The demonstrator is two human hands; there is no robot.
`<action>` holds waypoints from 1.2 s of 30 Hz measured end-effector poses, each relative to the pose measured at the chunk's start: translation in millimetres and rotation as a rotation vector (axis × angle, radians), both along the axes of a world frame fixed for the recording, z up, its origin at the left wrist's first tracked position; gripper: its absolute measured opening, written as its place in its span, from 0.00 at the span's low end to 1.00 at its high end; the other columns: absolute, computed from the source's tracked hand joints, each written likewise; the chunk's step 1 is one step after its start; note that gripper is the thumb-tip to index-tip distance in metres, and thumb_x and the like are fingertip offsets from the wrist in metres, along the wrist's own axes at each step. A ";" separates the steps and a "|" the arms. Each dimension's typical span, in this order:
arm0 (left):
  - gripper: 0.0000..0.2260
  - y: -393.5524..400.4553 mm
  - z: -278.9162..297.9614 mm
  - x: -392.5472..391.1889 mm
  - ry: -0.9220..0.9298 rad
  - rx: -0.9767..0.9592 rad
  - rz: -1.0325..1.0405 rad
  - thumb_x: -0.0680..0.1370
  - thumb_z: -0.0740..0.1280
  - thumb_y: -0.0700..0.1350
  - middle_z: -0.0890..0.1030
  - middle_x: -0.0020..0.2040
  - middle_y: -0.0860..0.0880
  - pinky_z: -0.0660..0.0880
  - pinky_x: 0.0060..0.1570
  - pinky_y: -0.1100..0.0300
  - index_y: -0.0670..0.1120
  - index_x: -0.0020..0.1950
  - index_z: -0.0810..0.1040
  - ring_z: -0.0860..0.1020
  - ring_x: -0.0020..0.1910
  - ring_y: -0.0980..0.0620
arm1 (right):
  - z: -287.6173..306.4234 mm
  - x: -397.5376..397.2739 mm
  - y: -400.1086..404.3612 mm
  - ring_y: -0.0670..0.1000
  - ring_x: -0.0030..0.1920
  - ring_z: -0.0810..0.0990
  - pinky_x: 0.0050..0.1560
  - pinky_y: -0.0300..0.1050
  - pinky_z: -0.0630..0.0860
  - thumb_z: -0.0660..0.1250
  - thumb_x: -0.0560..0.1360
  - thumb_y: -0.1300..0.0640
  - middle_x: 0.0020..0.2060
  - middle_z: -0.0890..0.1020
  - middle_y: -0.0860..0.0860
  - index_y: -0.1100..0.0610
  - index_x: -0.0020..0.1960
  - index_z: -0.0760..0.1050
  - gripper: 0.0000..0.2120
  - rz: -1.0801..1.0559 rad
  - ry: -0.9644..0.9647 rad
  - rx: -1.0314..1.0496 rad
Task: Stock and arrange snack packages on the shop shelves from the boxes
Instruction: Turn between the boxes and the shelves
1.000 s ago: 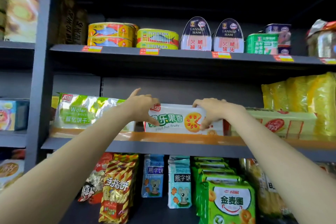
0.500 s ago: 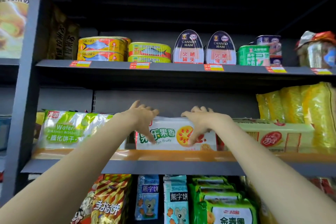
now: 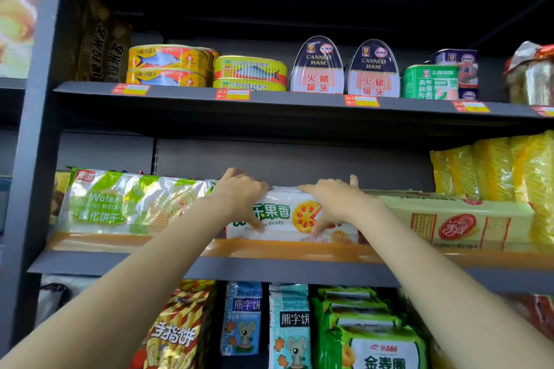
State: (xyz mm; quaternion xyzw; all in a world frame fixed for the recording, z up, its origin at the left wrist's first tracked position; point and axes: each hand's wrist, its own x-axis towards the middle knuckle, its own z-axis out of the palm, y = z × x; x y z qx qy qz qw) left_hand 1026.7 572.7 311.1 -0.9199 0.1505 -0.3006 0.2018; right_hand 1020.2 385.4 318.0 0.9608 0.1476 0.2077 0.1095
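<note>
Two hands on one package here. Left hand (image 3: 239, 195) and right hand (image 3: 332, 204) both clamp the white rectangular biscuit pack with green lettering and an orange fruit-slice picture (image 3: 287, 216), fingers curled over its top edge and thumbs pressing down its front face. That pack sits on the middle dark grey metal shelf with the orange front strip (image 3: 269, 252), lying lengthwise with its label facing out.

Just left of it, touching or nearly so, is a shiny green-and-silver wafer biscuit bag (image 3: 126, 202). On the right there's a long pale yellow cracker box with a red logo (image 3: 455, 223), and past that some yellow crinkly bags (image 3: 503, 171) standing upright.

Upper shelf has yellow oval fish tins (image 3: 168, 64) stacked two high, plus two dark blue canned ham tins (image 3: 344, 66) standing on edge, and a green meat tin (image 3: 430, 81). Lower shelf holds light blue bear-biscuit packs (image 3: 289, 326) and green ring-snack bags (image 3: 377, 338). Whether the white pack's back touches the shelf's rear wall, can't really tell from this angle.
</note>
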 end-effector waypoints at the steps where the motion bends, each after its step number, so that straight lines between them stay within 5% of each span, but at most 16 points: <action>1: 0.36 -0.4 1.0 -0.1 0.016 -0.001 0.004 0.68 0.69 0.65 0.75 0.64 0.51 0.57 0.66 0.54 0.50 0.71 0.64 0.72 0.63 0.48 | 0.9 -0.2 1.5 0.60 0.71 0.63 0.69 0.69 0.48 0.75 0.65 0.43 0.71 0.65 0.54 0.46 0.76 0.52 0.47 -0.005 0.016 0.000; 9: 0.32 4.3 18.6 -14.1 0.212 -0.102 -0.047 0.70 0.73 0.56 0.78 0.60 0.52 0.65 0.58 0.58 0.51 0.70 0.65 0.74 0.60 0.49 | 4.6 -10.0 -10.5 0.56 0.73 0.59 0.70 0.61 0.57 0.75 0.69 0.50 0.73 0.63 0.51 0.41 0.76 0.51 0.45 0.047 0.107 0.026; 13: 0.31 6.9 14.5 -10.8 0.215 -0.137 -0.053 0.69 0.73 0.55 0.79 0.58 0.50 0.66 0.55 0.57 0.50 0.67 0.65 0.75 0.57 0.48 | 1.1 -11.2 -13.6 0.56 0.68 0.66 0.64 0.56 0.67 0.74 0.70 0.55 0.69 0.69 0.52 0.41 0.75 0.52 0.43 0.071 0.079 0.033; 16: 0.30 4.5 13.8 -7.1 0.185 -0.119 -0.058 0.70 0.72 0.57 0.78 0.58 0.50 0.62 0.60 0.56 0.50 0.67 0.64 0.74 0.58 0.48 | 2.0 -10.4 -13.4 0.58 0.69 0.65 0.66 0.59 0.64 0.74 0.69 0.56 0.70 0.67 0.54 0.41 0.76 0.49 0.46 0.039 0.079 0.046; 19: 0.29 9.7 8.1 -9.1 0.143 -0.158 -0.105 0.73 0.69 0.57 0.79 0.57 0.50 0.51 0.70 0.52 0.51 0.69 0.63 0.74 0.61 0.48 | 7.2 -9.6 -12.1 0.55 0.71 0.62 0.70 0.61 0.58 0.73 0.70 0.49 0.71 0.66 0.50 0.45 0.76 0.51 0.42 0.045 0.110 0.065; 23: 0.24 57.3 4.0 -19.0 -0.035 -0.400 -0.252 0.74 0.62 0.60 0.77 0.63 0.51 0.46 0.72 0.52 0.51 0.67 0.69 0.74 0.62 0.51 | 12.4 -13.5 16.2 0.53 0.73 0.61 0.72 0.58 0.57 0.68 0.71 0.39 0.73 0.64 0.49 0.47 0.74 0.59 0.36 0.328 0.026 0.238; 27: 0.38 119.5 10.0 -43.5 0.022 -0.462 -0.139 0.64 0.55 0.70 0.74 0.66 0.51 0.55 0.70 0.52 0.52 0.68 0.68 0.77 0.57 0.48 | 7.4 -17.9 75.8 0.53 0.71 0.63 0.71 0.58 0.58 0.66 0.73 0.40 0.71 0.67 0.50 0.48 0.72 0.63 0.31 0.519 -0.030 0.304; 30: 0.32 162.7 18.6 -55.3 0.126 -0.502 -0.022 0.70 0.66 0.65 0.72 0.67 0.50 0.67 0.63 0.55 0.53 0.70 0.67 0.74 0.61 0.47 | 13.3 -19.0 112.8 0.54 0.71 0.62 0.72 0.58 0.56 0.65 0.74 0.41 0.71 0.67 0.49 0.49 0.72 0.63 0.30 0.524 -0.037 0.266; 32: 0.30 181.3 23.2 -57.8 0.161 -0.387 0.102 0.72 0.69 0.59 0.72 0.68 0.48 0.68 0.61 0.58 0.51 0.71 0.65 0.72 0.63 0.46 | 15.0 -17.9 132.6 0.54 0.72 0.61 0.72 0.59 0.56 0.65 0.74 0.40 0.71 0.66 0.48 0.49 0.73 0.61 0.32 0.475 0.004 0.219; 36: 0.40 199.2 17.2 -54.6 0.224 -0.171 0.256 0.69 0.73 0.58 0.70 0.69 0.46 0.66 0.62 0.56 0.49 0.74 0.57 0.69 0.66 0.45 | 10.4 -12.3 163.5 0.53 0.69 0.65 0.67 0.53 0.64 0.71 0.71 0.47 0.68 0.69 0.50 0.52 0.72 0.62 0.33 0.370 0.068 0.137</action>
